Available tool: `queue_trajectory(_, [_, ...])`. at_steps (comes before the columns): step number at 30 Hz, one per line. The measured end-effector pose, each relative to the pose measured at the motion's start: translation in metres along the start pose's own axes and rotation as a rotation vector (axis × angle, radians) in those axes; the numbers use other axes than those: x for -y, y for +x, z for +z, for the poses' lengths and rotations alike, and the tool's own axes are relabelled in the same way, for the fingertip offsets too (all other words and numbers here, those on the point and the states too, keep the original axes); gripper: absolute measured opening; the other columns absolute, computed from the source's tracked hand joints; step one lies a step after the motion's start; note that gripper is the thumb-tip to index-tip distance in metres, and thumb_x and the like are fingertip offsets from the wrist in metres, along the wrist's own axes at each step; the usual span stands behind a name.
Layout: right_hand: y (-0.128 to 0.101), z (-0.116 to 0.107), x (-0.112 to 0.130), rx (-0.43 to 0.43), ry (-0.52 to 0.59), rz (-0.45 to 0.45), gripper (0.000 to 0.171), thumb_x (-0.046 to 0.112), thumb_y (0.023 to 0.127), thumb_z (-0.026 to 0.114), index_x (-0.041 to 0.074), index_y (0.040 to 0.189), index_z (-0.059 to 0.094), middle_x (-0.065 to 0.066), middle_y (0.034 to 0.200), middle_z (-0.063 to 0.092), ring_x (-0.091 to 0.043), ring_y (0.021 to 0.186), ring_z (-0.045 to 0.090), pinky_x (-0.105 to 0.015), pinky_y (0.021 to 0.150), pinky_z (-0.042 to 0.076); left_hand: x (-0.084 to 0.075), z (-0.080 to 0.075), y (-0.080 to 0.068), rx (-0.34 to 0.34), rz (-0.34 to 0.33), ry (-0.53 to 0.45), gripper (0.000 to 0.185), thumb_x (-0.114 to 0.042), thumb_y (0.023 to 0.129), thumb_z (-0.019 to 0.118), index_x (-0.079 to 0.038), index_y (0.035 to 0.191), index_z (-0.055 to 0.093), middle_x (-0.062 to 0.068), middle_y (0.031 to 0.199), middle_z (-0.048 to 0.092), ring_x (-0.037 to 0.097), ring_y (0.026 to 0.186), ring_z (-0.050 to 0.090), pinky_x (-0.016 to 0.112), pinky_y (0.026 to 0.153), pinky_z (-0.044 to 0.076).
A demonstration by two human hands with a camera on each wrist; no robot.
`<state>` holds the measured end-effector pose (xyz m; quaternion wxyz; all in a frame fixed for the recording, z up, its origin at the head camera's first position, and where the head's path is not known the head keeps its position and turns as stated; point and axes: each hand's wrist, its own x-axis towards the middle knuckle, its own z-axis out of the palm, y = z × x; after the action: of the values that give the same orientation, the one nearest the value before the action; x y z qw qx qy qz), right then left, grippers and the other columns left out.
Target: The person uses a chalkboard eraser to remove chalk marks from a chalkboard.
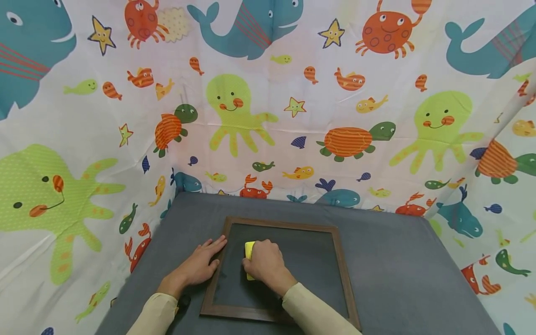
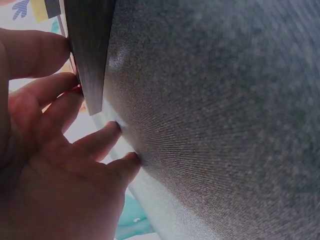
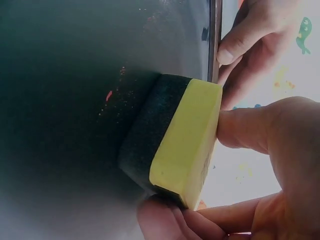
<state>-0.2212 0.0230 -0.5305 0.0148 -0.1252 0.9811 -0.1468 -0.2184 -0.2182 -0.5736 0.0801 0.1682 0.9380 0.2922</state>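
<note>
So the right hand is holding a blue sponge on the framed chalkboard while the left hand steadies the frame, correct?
Not quite: the sponge is yellow with a dark underside, as the right wrist view shows. The right hand does hold it on the chalkboard, and the left hand steadies the frame.

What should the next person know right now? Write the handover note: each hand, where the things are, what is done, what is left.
Left hand: flat, fingers straight, resting on the chalkboard's wooden frame at its left edge.
Right hand: grips the yellow sponge eraser, dark side pressed on the chalkboard near its left side.
The chalkboard lies flat on the grey table.
Done: most of the board looks dark and clean.
Left: a few reddish chalk specks beside the eraser.
</note>
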Motion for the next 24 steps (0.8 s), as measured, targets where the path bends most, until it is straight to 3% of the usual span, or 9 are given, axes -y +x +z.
queue_trajectory(10, [0.0, -0.005, 0.008, 0.034, -0.069, 0.066, 0.043, 0.051, 0.091, 0.081, 0.01, 0.084, 0.071, -0.001, 0.069, 0.059, -0.019, 0.056, 0.056, -0.036, 0.054, 0.056, 0.002, 0.0, -0.001, 0.006, -0.008, -0.01, 0.065, -0.007, 0.109, 0.061, -0.009, 0.171, 0.04, 0.009, 0.181, 0.031, 0.051, 0.166, 0.025, 0.076, 0.131, 0.016])
queue_trajectory(24, [0.0, -0.011, 0.005, 0.042, -0.064, 0.087, 0.045, 0.051, 0.088, 0.084, 0.008, 0.088, 0.071, -0.004, 0.073, 0.06, -0.021, 0.061, 0.058, -0.04, 0.06, 0.06, 0.001, -0.002, -0.003, 0.004, 0.008, -0.019, 0.065, -0.007, 0.11, 0.06, -0.008, 0.171, 0.038, 0.01, 0.181, 0.03, 0.051, 0.166, 0.023, 0.075, 0.132, 0.015])
